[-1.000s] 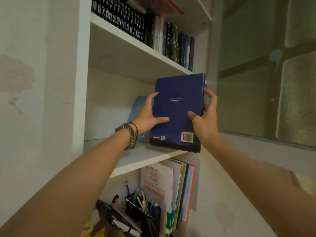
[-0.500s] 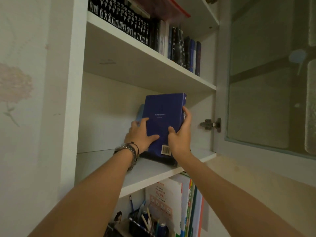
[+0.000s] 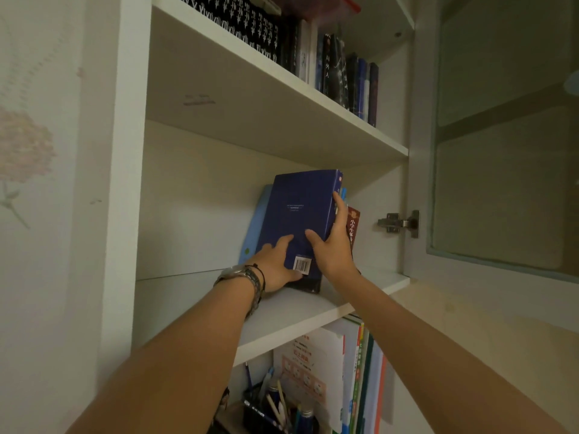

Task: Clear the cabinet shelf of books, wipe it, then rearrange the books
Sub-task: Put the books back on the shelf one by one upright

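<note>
The white shelf [image 3: 194,296] carries a dark blue book [image 3: 297,214], a light blue book [image 3: 257,227] and a red book [image 3: 353,223].

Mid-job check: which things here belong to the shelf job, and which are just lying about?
Job:
middle shelf
blue book, left hand flat on it, right hand gripping it
light-blue book
red book

Lying about:
top-shelf books
pen holder
door hinge
</note>
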{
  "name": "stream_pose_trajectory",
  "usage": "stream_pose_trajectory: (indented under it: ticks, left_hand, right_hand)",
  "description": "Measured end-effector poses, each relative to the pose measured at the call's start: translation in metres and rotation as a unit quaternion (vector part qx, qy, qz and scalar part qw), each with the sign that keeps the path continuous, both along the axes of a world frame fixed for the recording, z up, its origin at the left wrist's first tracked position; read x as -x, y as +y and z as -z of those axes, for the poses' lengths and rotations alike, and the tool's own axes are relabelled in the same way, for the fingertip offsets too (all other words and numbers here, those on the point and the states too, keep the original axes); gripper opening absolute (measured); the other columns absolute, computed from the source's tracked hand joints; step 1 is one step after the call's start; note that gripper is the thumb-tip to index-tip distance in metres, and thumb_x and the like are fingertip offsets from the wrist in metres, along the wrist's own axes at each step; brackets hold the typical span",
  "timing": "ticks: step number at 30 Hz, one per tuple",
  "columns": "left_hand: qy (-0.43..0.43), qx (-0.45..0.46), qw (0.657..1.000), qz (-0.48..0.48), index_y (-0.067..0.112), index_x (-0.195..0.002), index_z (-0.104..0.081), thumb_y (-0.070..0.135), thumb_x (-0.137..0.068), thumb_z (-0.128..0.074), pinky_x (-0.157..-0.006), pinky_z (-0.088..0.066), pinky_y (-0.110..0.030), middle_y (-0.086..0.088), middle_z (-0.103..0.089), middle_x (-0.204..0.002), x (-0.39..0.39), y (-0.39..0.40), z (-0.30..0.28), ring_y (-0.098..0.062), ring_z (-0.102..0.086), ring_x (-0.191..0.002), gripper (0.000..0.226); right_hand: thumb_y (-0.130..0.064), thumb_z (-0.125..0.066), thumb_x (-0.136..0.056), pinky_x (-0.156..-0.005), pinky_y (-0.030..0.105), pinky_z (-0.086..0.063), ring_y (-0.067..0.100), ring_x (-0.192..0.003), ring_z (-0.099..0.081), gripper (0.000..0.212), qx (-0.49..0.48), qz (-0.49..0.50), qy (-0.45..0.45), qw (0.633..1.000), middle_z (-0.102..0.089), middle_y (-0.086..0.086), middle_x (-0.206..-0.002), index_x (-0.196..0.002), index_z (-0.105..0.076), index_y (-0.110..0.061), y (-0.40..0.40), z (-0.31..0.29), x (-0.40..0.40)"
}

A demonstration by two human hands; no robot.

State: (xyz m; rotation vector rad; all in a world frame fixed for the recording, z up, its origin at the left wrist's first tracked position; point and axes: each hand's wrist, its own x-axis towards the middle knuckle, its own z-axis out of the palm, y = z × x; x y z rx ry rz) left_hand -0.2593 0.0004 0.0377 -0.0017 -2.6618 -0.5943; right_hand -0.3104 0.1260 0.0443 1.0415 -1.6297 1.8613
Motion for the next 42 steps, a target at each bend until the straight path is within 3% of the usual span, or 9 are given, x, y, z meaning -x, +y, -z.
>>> stream_pose_trajectory:
  ticks: [3,6,10,16,21,24,28,38,42]
  left_hand:
    - [-0.001,0.002,1.000,0.002,0.027,-0.151,-0.005,0.035,-0.088,-0.064,-0.106,-0.038,-0.036,-0.012,-0.036,-0.141,-0.002,0.002,0.000,-0.027,-0.046,-0.123,0.087]
    - [0.001,0.003,1.000,0.004,0.027,-0.152,-0.005,0.034,-0.088,-0.063,-0.106,-0.037,-0.035,-0.012,-0.036,-0.141,-0.004,0.003,-0.001,-0.027,-0.045,-0.124,0.087]
    - [-0.004,0.001,1.000,0.006,0.027,-0.151,-0.005,0.033,-0.087,-0.065,-0.106,-0.038,-0.037,-0.012,-0.037,-0.143,-0.001,0.000,0.001,-0.026,-0.046,-0.124,0.088]
    - [-0.036,-0.016,0.999,-0.005,0.026,-0.152,-0.003,0.027,-0.085,-0.067,-0.109,-0.036,-0.041,-0.011,-0.033,-0.146,0.002,-0.007,0.003,-0.027,-0.043,-0.128,0.092]
    - [-0.067,-0.024,0.997,-0.026,0.021,-0.152,0.001,0.018,-0.085,-0.067,-0.113,-0.030,-0.039,-0.013,-0.030,-0.149,0.001,-0.010,0.000,-0.029,-0.038,-0.132,0.095]
    - [-0.101,-0.008,0.994,-0.044,0.018,-0.150,0.008,0.014,-0.088,-0.063,-0.108,-0.036,-0.035,-0.015,-0.034,-0.145,0.001,-0.010,-0.008,-0.029,-0.045,-0.126,0.094]
    - [-0.103,-0.010,0.993,-0.055,0.019,-0.149,0.003,0.010,-0.091,-0.057,-0.091,-0.043,-0.032,-0.013,-0.053,-0.119,0.002,-0.018,-0.015,-0.025,-0.055,-0.101,0.084]
    - [-0.095,-0.034,0.993,-0.058,0.019,-0.151,0.005,0.010,-0.092,-0.055,-0.092,-0.041,-0.030,-0.008,-0.048,-0.115,0.006,-0.025,-0.014,-0.022,-0.050,-0.103,0.085]
    - [-0.093,-0.032,0.993,-0.058,0.020,-0.151,0.004,0.009,-0.092,-0.054,-0.087,-0.041,-0.029,-0.008,-0.049,-0.115,0.006,-0.023,-0.014,-0.020,-0.049,-0.098,0.084]
  right_hand:
    - [0.006,-0.058,-0.089,-0.082,0.038,-0.059,0.021,-0.125,-0.050,0.087,-0.076,-0.023,-0.014,0.997,-0.039,-0.002,-0.136,-0.150,-0.010,-0.034,0.022,0.000,-0.004]
    - [0.004,-0.062,-0.087,-0.060,0.024,-0.059,0.024,-0.118,-0.056,0.087,-0.137,-0.028,-0.042,0.989,-0.042,0.001,-0.129,-0.149,-0.015,-0.035,0.041,0.006,-0.008]
    - [0.003,-0.064,-0.086,-0.056,0.020,-0.057,0.025,-0.115,-0.058,0.087,-0.170,0.015,-0.035,0.985,-0.047,0.004,-0.123,-0.150,-0.017,-0.033,0.045,0.013,-0.010]
    - [0.002,-0.064,-0.086,-0.082,0.046,-0.058,0.021,-0.118,-0.051,0.085,-0.183,0.061,-0.039,0.981,-0.044,0.000,-0.122,-0.150,-0.018,-0.030,0.023,0.008,-0.007]
    - [0.005,-0.062,-0.087,-0.085,0.035,-0.054,0.010,-0.108,-0.045,0.083,-0.176,0.058,-0.016,0.982,-0.039,-0.009,-0.118,-0.151,-0.017,-0.024,0.008,0.010,-0.006]
    - [0.006,-0.060,-0.088,-0.091,0.038,-0.053,0.010,-0.117,-0.044,0.083,-0.163,0.038,-0.026,0.986,-0.037,-0.009,-0.124,-0.151,-0.016,-0.025,-0.001,0.011,-0.005]
    - [0.004,-0.064,-0.086,-0.095,0.046,-0.052,0.021,-0.127,-0.050,0.089,-0.169,0.057,-0.010,0.984,-0.043,0.005,-0.144,-0.152,-0.014,-0.027,-0.015,0.015,0.000]
    - [-0.001,-0.066,-0.086,-0.093,0.048,-0.053,0.017,-0.113,-0.052,0.090,-0.205,0.055,-0.012,0.977,-0.041,0.006,-0.143,-0.152,-0.011,-0.030,-0.022,0.010,0.012]
    - [-0.003,-0.064,-0.088,-0.095,0.046,-0.052,0.017,-0.122,-0.047,0.089,-0.206,0.044,-0.011,0.978,-0.035,0.004,-0.148,-0.153,-0.009,-0.031,-0.020,0.012,0.010]
